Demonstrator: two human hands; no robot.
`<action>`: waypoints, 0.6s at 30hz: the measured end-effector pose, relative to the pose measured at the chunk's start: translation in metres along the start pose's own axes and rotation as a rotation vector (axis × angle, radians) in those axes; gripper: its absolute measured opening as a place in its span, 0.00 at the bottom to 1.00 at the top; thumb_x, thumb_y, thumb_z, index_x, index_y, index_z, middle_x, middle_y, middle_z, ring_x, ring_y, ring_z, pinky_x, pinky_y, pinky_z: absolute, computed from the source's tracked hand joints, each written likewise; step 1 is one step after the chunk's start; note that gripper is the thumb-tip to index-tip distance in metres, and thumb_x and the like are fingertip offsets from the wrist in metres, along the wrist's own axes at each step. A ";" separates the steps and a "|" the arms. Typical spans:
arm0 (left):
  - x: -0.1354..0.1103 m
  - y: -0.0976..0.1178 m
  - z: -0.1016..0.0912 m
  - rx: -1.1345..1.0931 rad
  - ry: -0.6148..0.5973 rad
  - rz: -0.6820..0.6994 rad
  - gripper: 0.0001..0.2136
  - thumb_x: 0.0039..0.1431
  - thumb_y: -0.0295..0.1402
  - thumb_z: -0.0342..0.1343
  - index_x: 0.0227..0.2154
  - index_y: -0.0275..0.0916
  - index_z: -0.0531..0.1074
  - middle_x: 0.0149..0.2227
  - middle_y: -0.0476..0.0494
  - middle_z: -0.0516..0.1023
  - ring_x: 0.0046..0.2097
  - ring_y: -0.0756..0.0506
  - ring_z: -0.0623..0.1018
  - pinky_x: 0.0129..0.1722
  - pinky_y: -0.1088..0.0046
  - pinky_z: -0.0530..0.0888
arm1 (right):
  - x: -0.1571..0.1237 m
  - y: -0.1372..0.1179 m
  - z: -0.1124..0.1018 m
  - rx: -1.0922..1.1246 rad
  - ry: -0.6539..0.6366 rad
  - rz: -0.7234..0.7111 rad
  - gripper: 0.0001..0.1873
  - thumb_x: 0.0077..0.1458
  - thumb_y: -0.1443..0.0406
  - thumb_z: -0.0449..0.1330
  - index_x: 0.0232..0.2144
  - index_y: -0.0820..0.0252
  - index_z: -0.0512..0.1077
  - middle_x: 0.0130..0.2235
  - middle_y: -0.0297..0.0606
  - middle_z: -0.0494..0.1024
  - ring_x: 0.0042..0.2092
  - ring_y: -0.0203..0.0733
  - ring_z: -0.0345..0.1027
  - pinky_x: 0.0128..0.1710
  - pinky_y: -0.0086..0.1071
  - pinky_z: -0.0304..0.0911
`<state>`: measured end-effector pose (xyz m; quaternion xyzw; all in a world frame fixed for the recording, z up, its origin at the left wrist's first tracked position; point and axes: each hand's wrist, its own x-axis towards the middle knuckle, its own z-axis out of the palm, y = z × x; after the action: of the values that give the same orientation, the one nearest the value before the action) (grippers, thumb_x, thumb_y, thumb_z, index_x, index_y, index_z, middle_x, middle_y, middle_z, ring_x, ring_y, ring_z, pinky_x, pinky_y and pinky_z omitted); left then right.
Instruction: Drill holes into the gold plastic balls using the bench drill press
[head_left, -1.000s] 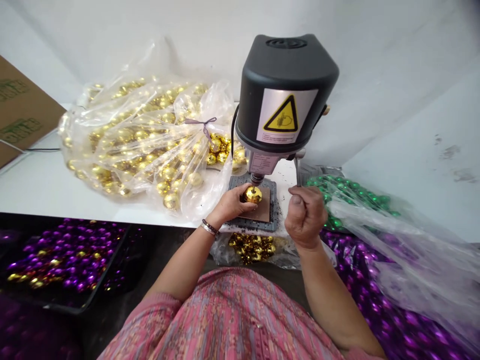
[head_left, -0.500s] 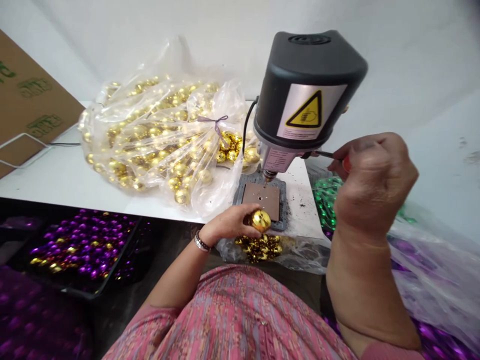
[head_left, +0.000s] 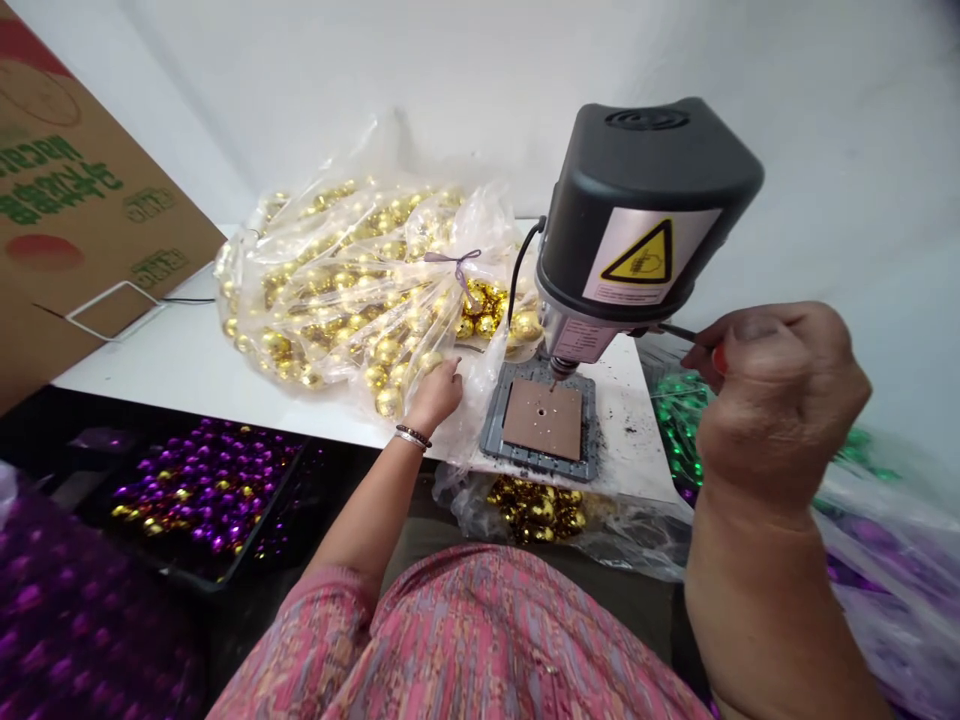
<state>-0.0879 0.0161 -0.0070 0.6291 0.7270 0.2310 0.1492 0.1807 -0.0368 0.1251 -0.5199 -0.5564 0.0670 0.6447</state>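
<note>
My right hand [head_left: 776, 400] is closed round the feed lever [head_left: 679, 331] of a small black bench drill [head_left: 645, 215], raised beside the drill head. The drill bit hangs above a brown pad [head_left: 543, 418] on the grey base, and nothing lies on the pad. My left hand [head_left: 437, 393] reaches into the mouth of a clear plastic bag of gold balls [head_left: 352, 280], fingers curled among the balls at the bag's edge. What the fingers hold, if anything, is hidden.
A second bag of gold balls [head_left: 536, 505] hangs below the table edge under the drill. A dark tray of purple balls [head_left: 202, 485] sits low at the left. Green balls in plastic [head_left: 675, 415] lie right of the drill, and a cardboard box [head_left: 67, 210] stands at the left.
My left hand took the gold ball off the drill pad, moved it over the lower bag, and now reaches left into the big bag without it. My right hand raised the lever.
</note>
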 end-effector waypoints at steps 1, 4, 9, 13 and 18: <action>0.000 -0.003 0.002 0.068 0.028 0.027 0.22 0.61 0.22 0.46 0.57 0.32 0.72 0.58 0.33 0.76 0.61 0.41 0.74 0.61 0.64 0.69 | 0.000 0.000 0.000 -0.012 -0.002 -0.009 0.15 0.58 0.56 0.53 0.26 0.59 0.70 0.24 0.29 0.68 0.27 0.32 0.64 0.31 0.32 0.59; -0.004 -0.014 0.000 0.204 0.172 0.140 0.23 0.62 0.24 0.46 0.60 0.29 0.69 0.61 0.29 0.72 0.63 0.37 0.71 0.64 0.57 0.66 | -0.002 0.000 -0.001 -0.024 -0.002 -0.036 0.15 0.58 0.57 0.52 0.26 0.59 0.70 0.23 0.29 0.68 0.27 0.31 0.64 0.32 0.32 0.61; -0.011 -0.045 -0.025 0.268 0.388 0.126 0.23 0.59 0.27 0.53 0.58 0.30 0.70 0.61 0.24 0.71 0.64 0.32 0.68 0.64 0.48 0.63 | -0.004 0.000 -0.002 -0.031 0.004 -0.043 0.14 0.57 0.59 0.53 0.25 0.59 0.70 0.24 0.30 0.67 0.30 0.32 0.66 0.32 0.31 0.61; -0.021 -0.073 -0.046 0.025 0.489 0.109 0.17 0.61 0.30 0.53 0.52 0.36 0.74 0.54 0.31 0.77 0.55 0.39 0.76 0.57 0.59 0.72 | -0.006 0.001 -0.003 -0.057 0.005 -0.024 0.13 0.56 0.59 0.54 0.25 0.60 0.71 0.23 0.30 0.67 0.30 0.31 0.67 0.32 0.30 0.61; -0.034 -0.100 -0.054 -0.505 0.941 -0.279 0.15 0.65 0.38 0.50 0.48 0.36 0.72 0.50 0.38 0.76 0.49 0.46 0.76 0.53 0.67 0.73 | -0.008 0.006 -0.004 -0.066 0.023 -0.036 0.13 0.55 0.59 0.54 0.24 0.60 0.72 0.24 0.32 0.70 0.29 0.31 0.65 0.31 0.30 0.60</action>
<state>-0.1946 -0.0352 -0.0157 0.3004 0.7138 0.6325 -0.0164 0.1836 -0.0415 0.1161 -0.5316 -0.5601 0.0310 0.6346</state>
